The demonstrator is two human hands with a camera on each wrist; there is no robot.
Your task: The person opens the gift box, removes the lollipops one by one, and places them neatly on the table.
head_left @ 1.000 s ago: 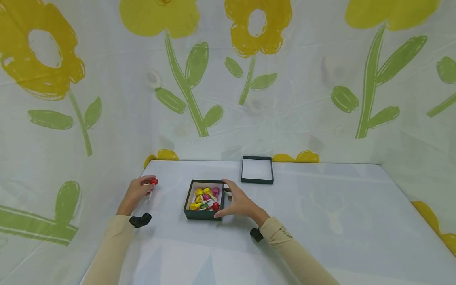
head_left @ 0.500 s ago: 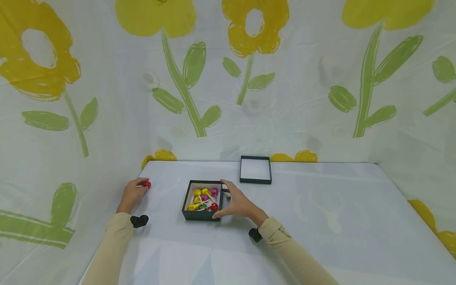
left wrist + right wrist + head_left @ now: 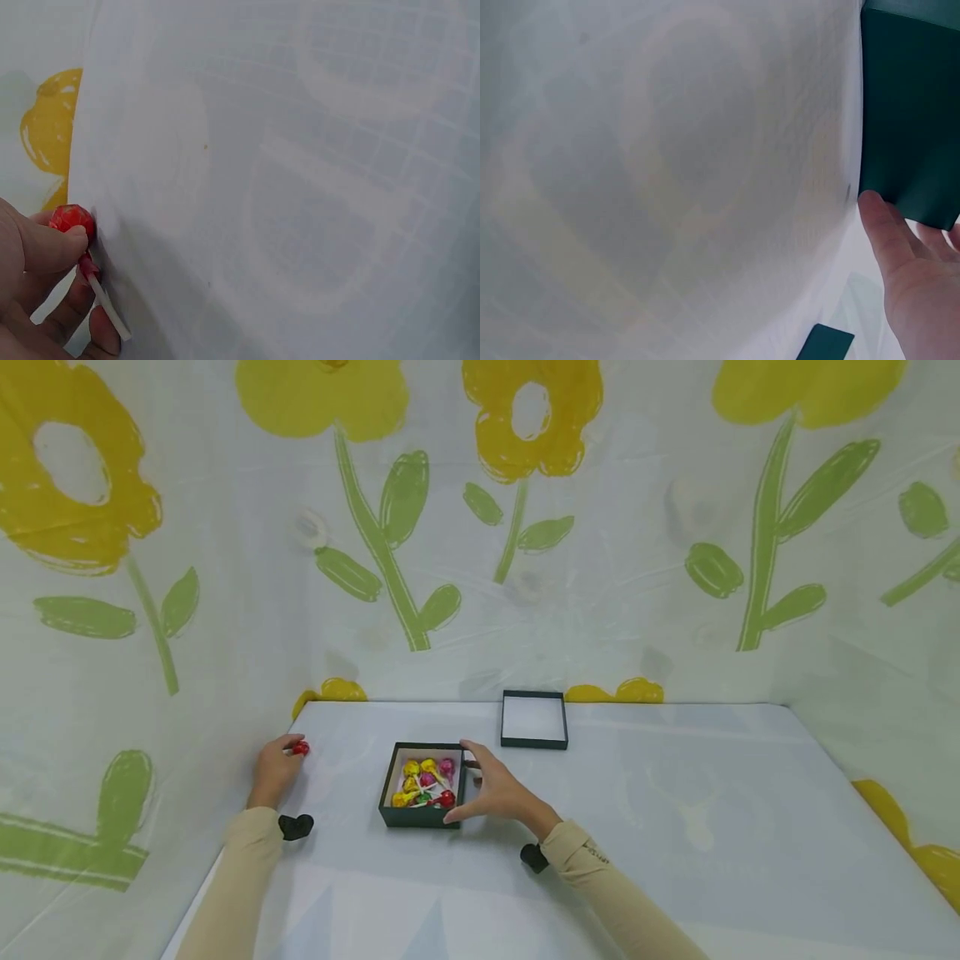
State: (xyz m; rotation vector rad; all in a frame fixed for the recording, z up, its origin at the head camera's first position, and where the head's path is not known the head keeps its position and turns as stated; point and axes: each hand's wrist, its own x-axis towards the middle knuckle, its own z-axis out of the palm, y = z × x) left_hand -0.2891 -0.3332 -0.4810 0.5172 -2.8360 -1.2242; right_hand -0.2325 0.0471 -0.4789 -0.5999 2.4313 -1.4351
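Observation:
My left hand pinches a red-wrapped lollipop at the table's far left. In the left wrist view the thumb lies over the lollipop's red head, and its white stick slants down past the other fingers. A dark green square box stands left of centre, holding several lollipops in yellow, pink, red and green wrappers. My right hand holds the box by its right side, thumb at the near corner and fingers at the far one. In the right wrist view the thumb meets the green wall.
Behind and right of the box, near the table's back edge, lies a shallow dark green lid with its white inside up. A white cloth printed with yellow flowers hangs along the back and sides of the white table.
My left hand has lowered the lollipop toward the table, and its stick has turned from hanging down to hidden in the head view. My right hand has stayed at the box.

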